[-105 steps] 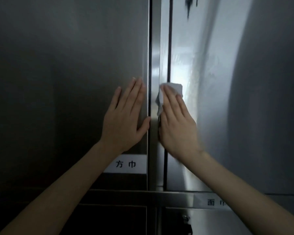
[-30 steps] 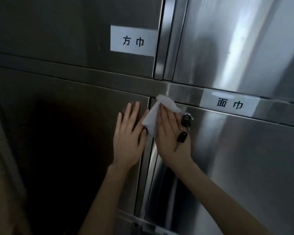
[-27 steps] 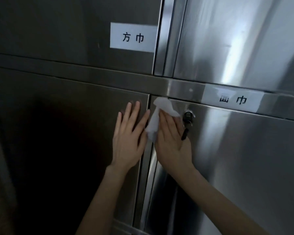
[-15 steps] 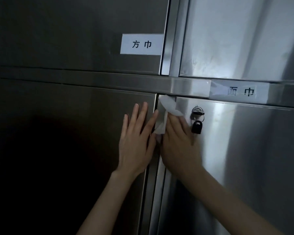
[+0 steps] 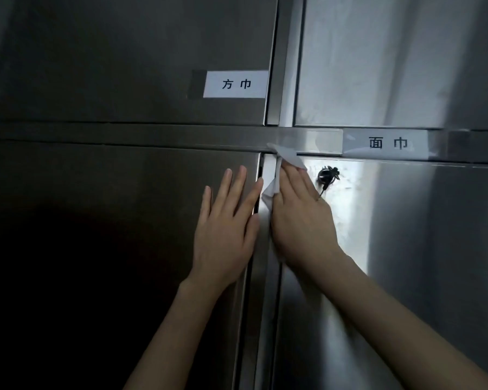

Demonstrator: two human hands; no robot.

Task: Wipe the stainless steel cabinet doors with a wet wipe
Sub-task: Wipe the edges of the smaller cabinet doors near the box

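I see four stainless steel doors, all closed. upper left door [image 5: 124, 57] and lower left door [image 5: 110, 187] dark in shadow. upper right door [image 5: 392, 60] and lower right door [image 5: 420, 249] bright with glare. White crumpled wet wipe [image 5: 289, 157] pressed on lower right door's top left corner under right hand [image 5: 302, 220]. Upper tip pokes above door's top edge, lower fold trails along door's left edge.

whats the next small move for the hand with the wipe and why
Probably slide the right hand straight down the door's left edge. It presses the wipe flat at the top left corner of the lower right door, so the whole edge lies below it, and the key sits close on its right. The left hand rests flat on the lower left door.
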